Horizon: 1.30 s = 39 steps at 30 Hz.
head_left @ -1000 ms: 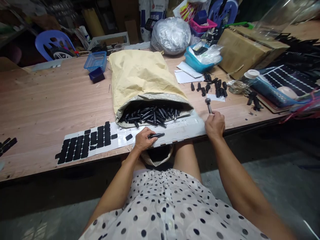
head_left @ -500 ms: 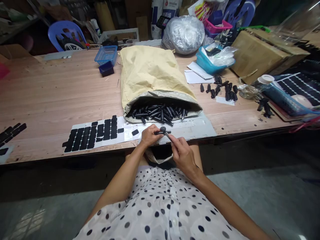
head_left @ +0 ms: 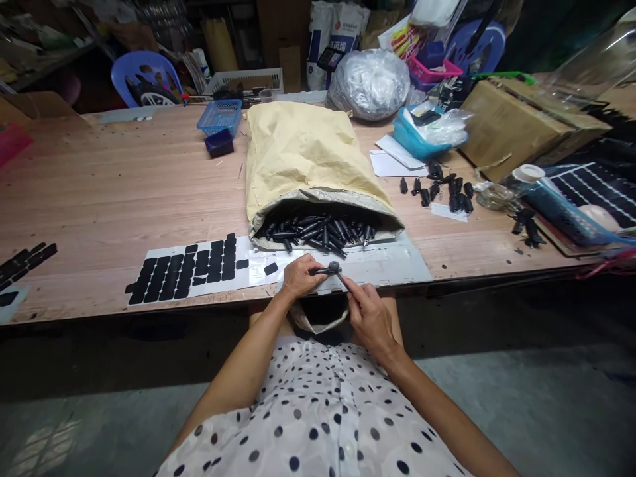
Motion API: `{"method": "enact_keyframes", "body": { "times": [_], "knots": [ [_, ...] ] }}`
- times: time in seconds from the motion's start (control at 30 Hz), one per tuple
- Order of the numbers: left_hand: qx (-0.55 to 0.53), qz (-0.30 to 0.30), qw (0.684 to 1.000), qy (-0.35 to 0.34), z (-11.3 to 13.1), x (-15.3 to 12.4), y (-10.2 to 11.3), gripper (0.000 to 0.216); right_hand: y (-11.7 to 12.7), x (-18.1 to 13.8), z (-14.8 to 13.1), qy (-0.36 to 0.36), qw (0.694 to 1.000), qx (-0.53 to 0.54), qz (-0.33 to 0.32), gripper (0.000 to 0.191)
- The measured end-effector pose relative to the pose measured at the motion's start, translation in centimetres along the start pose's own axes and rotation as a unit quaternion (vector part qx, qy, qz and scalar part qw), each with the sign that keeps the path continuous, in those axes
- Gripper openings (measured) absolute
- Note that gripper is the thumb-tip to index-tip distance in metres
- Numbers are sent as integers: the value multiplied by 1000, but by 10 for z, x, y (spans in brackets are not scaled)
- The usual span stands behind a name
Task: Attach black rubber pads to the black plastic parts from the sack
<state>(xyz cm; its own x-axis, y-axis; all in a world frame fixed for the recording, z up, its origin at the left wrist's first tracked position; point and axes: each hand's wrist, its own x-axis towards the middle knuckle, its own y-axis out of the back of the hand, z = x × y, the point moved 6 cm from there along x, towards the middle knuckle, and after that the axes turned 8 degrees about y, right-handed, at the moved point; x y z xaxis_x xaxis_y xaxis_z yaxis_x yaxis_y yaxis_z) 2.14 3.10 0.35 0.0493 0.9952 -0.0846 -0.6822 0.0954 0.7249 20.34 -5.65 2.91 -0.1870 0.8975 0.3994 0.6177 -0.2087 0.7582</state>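
- The left hand [head_left: 298,278] rests at the near edge of the table [head_left: 99,192], its fingers pinching a slim black piece [head_left: 318,271] that lies level.
- The right hand [head_left: 370,318] pinches a small tool [head_left: 334,267] between thumb and fingertips; the tool's round head touches the black piece's free end.
- Just behind lies an open sack [head_left: 303,152] full of similar parts [head_left: 318,228].
- To the left lies a white sheet [head_left: 258,265] carrying black pads [head_left: 183,271].
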Motion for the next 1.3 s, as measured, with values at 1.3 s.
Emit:
{"method": "enact_keyframes", "body": {
  "times": [1.3],
  "knots": [
    [122, 147, 979, -77, -15, -24, 45, 29, 59, 63, 173, -295, 910, -231, 177, 40]
  ]
}}
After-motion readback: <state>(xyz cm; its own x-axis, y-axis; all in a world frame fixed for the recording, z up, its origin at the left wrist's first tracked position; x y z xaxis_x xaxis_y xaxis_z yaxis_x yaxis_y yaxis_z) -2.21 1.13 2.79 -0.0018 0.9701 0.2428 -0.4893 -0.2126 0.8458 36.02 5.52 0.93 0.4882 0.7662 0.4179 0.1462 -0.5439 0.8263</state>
